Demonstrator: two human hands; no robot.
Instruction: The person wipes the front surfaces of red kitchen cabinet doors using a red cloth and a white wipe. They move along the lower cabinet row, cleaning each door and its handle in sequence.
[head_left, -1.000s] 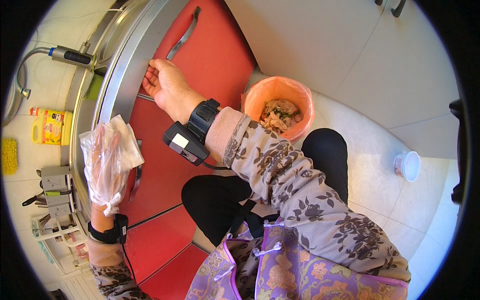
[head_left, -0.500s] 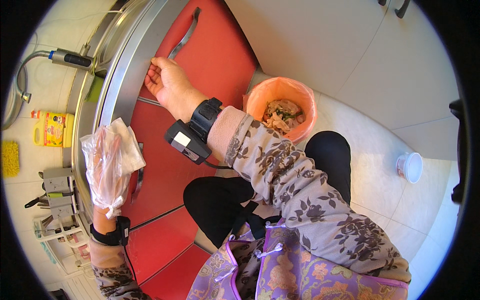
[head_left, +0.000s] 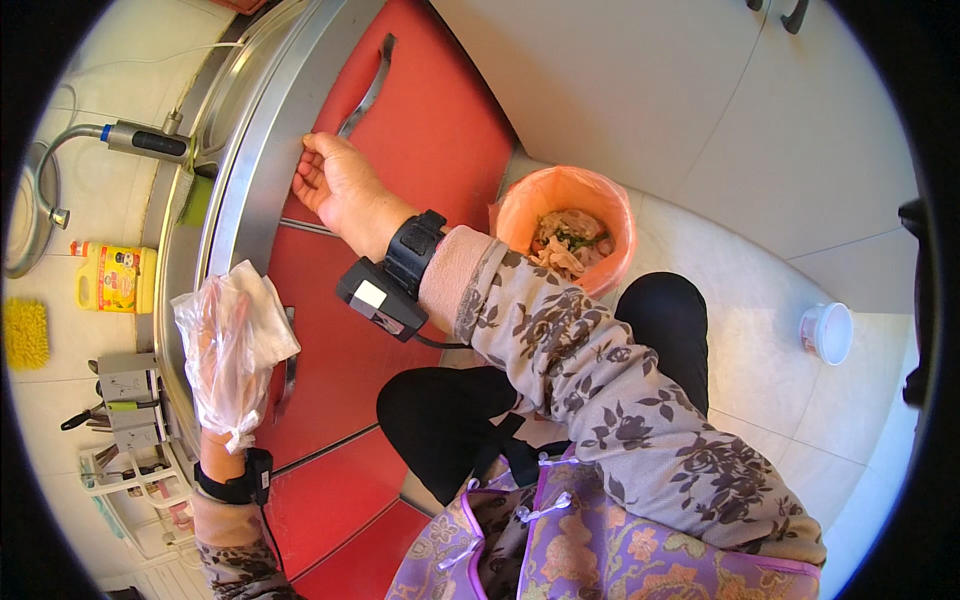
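My left hand (head_left: 225, 345), inside a loose clear plastic glove tied at the wrist, lies at the front of the steel counter edge (head_left: 262, 150). It holds a folded whitish cloth (head_left: 262, 318) whose corner sticks out toward the red cabinet front. Bare, my right hand (head_left: 345, 185) is closed at the lower border of that steel edge, by the top of a red cabinet door (head_left: 440, 110). Its thumb and curled fingers press together; whatever is between them is hidden. A curved metal handle (head_left: 372, 90) sits just beyond this hand.
An orange-lined bin (head_left: 520, 215) holds food scraps (head_left: 570, 240) on the floor near my knees. A small white tub (head_left: 827, 333) stands farther right. Along the counter are a faucet (head_left: 150, 142), a yellow bottle (head_left: 115, 278), a yellow scrubber (head_left: 25, 333) and a knife holder (head_left: 130, 385).
The view has shifted slightly, so the whole scene sits a little lower and to the right. Both hands keep nearly the same pose and place at the counter edge.
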